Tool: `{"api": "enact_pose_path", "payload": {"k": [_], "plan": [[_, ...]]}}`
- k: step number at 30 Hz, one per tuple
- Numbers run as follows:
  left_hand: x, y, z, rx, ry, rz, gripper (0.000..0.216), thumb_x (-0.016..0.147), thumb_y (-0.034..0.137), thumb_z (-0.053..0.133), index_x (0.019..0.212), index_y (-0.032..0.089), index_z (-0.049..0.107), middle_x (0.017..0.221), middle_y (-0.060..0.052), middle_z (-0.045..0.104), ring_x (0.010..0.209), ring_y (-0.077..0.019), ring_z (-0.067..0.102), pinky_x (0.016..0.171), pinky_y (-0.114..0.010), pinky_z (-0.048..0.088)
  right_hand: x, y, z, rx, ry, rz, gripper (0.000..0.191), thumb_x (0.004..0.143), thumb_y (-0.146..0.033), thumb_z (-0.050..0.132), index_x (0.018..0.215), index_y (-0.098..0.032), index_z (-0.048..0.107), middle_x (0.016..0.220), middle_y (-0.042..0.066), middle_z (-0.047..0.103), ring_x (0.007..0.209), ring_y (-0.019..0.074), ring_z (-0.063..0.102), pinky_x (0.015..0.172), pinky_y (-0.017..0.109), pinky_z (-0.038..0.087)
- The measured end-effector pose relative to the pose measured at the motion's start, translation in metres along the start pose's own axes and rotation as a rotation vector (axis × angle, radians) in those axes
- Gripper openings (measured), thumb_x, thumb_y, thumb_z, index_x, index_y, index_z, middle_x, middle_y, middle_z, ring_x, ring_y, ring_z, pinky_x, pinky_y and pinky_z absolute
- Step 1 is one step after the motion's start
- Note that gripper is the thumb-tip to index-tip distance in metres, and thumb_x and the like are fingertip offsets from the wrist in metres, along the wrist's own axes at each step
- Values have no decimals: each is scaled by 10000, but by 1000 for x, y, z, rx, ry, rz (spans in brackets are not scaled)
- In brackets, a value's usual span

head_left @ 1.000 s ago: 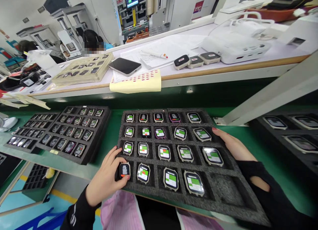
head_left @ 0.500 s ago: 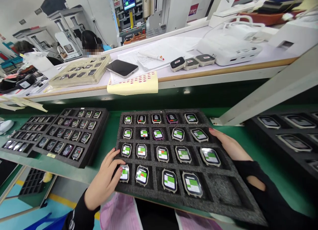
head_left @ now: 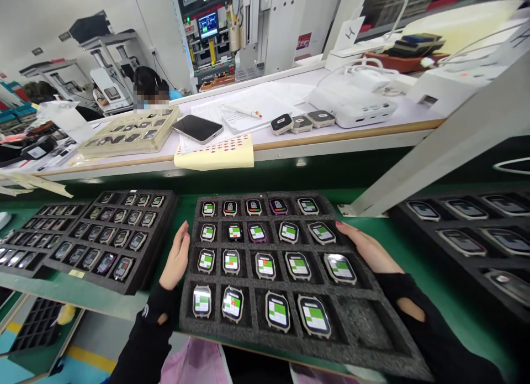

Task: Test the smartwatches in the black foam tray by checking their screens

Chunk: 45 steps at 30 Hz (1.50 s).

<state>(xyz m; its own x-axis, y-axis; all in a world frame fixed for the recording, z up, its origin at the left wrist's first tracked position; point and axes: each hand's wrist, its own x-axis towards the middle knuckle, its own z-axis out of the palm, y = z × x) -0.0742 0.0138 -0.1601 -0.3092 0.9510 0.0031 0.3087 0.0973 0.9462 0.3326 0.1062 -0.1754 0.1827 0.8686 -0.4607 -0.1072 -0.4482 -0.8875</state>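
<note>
A dark grey foam tray (head_left: pixel 356 257) lies in front of me, its pockets holding rows of smartwatches, most with lit green-and-white screens. Some in the back row show dark screens, such as this smartwatch (head_left: pixel 254 207). The front right pocket (head_left: pixel 368 323) has no watch in it. My left hand (head_left: pixel 176 257) is upright along the tray's left edge, fingers stretched out; whether it touches the edge I cannot tell. On the opposite side, my right hand (head_left: pixel 364 246) grips the tray's right edge, a fingertip at the rim and the other fingers partly hidden.
More watch trays stand at left (head_left: pixel 95 235) and right (head_left: pixel 464 229). A slanted white post (head_left: pixel 414 157) rises behind my right hand. The shelf above carries a phone (head_left: pixel 197 129), a pale watch tray (head_left: pixel 128 132), several watches and a white device (head_left: pixel 356 108). A person (head_left: pixel 151 88) sits beyond.
My left hand has left the watch at the tray's front left corner and moved back along the left edge, fingers straightened. My right hand keeps its place. The camera view has shifted slightly.
</note>
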Motion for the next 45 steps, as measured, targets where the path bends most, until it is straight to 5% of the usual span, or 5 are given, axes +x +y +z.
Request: {"api": "enact_pose_path", "payload": {"k": [17,22,30,38,45], "plan": [[57,-27,15,-141,24,17,533,920,488,495,1351,178,529,1444,-93,505,1365,-253,424,1165,-392,307,-13,-26,6,-42,54,-313,373,850,-233,569,1221,-219,602,1325,35,573,1294,232,453,1133,293,314],[61,-37,13,-127,7,46,538,926,511,483,1356,191,525,1458,-89,488,1369,-240,419,1170,-381,293,-30,-60,35,-516,-246,-801,603,884,-339,536,1462,-219,413,1374,11,524,1290,262,455,1172,442,239],[58,-39,12,-83,0,79,524,938,487,467,1349,169,525,1450,-110,493,1356,-231,432,1174,-394,278,-25,-56,132,-884,-786,-1086,639,939,-272,384,1554,-188,235,1431,27,438,1334,266,382,1176,516,182],[58,-41,10,-41,-7,94,508,940,482,457,1344,182,529,1429,-109,512,1335,-239,452,1145,-411,318,-12,-35,166,-1099,-778,-1136,558,932,-197,373,1470,-51,400,1458,152,390,1393,277,252,1181,517,156],[58,-40,11,-35,-3,95,505,937,484,459,1337,186,536,1425,-106,515,1333,-244,454,1139,-409,328,-8,-48,147,-1112,-664,-1144,550,960,-188,267,1483,-58,376,1479,132,358,1407,252,217,1185,527,141]]}}
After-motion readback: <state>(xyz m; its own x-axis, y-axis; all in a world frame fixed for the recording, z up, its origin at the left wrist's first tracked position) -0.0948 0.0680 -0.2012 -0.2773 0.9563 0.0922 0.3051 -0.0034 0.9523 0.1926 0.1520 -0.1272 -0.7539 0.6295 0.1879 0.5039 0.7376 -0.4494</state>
